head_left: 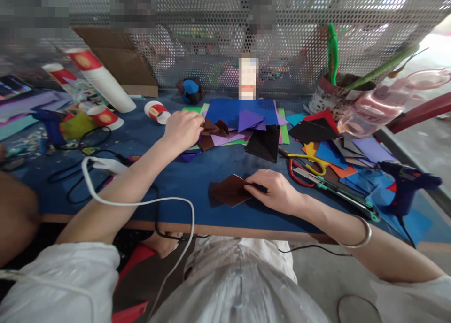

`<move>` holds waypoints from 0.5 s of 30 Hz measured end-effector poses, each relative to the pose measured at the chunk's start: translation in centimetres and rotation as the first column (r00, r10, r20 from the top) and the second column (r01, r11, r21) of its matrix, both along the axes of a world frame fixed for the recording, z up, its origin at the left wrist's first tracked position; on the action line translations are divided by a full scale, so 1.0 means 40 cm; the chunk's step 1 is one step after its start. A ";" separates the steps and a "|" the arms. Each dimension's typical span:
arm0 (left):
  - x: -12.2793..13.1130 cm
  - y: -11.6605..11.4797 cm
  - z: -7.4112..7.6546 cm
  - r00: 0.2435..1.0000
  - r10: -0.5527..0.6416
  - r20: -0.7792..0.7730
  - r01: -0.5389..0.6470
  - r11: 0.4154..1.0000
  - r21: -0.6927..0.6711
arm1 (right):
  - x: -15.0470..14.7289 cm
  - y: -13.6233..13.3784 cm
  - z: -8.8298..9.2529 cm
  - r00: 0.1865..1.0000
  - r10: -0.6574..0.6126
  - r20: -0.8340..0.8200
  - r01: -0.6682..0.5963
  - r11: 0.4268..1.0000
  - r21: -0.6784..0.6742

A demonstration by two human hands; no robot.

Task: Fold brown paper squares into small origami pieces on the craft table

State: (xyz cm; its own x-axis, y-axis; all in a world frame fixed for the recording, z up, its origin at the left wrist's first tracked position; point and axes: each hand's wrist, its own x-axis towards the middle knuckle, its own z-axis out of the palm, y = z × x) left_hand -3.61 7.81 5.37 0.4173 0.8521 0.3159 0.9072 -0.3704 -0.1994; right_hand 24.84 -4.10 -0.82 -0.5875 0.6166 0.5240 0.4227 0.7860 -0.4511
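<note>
Bright light glares at the top right; the table [183, 175] looks dimmer, and the left side is blurry.

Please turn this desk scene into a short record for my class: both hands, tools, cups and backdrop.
Left hand: at folded brown pieces; grip unclear
Right hand: fingers holding a brown sheet at its edge
Tools at right: scissors, cutter, blue glue gun
Cups at left: red-and-white, including one lying tipped
Backdrop: perforated metal screen
</note>
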 end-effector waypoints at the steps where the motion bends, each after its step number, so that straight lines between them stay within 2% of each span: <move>1: 0.001 -0.004 0.001 1.000 -0.012 -0.003 0.012 1.000 0.000 | 0.000 0.000 -0.001 1.000 -0.001 -0.003 0.001 1.000 -0.001; 4: 0.006 -0.036 -0.007 0.995 -0.093 -0.030 0.094 0.996 0.010 | -0.001 0.000 -0.003 1.000 0.007 -0.001 -0.007 1.000 -0.013; 8: 0.014 -0.071 -0.045 0.965 -0.222 -0.138 0.216 0.975 -0.054 | 0.001 0.000 -0.004 1.000 0.001 0.027 0.000 0.999 -0.051; 12: 0.019 -0.064 -0.087 0.965 -0.212 -0.154 0.209 0.977 -0.037 | 0.001 0.000 -0.003 1.000 -0.001 0.026 0.003 0.998 -0.058; 15: 0.023 -0.060 -0.098 0.971 -0.194 -0.142 0.197 0.980 0.006 | 0.001 0.000 -0.004 1.000 -0.002 0.021 0.003 0.999 -0.047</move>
State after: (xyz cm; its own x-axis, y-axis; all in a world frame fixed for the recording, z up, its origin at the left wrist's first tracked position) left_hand -2.69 5.42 1.47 0.6165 0.7439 0.2580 0.7801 -0.5326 -0.3285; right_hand 24.87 -4.09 -0.99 -0.5966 0.6416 0.4821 0.4341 0.7632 -0.4786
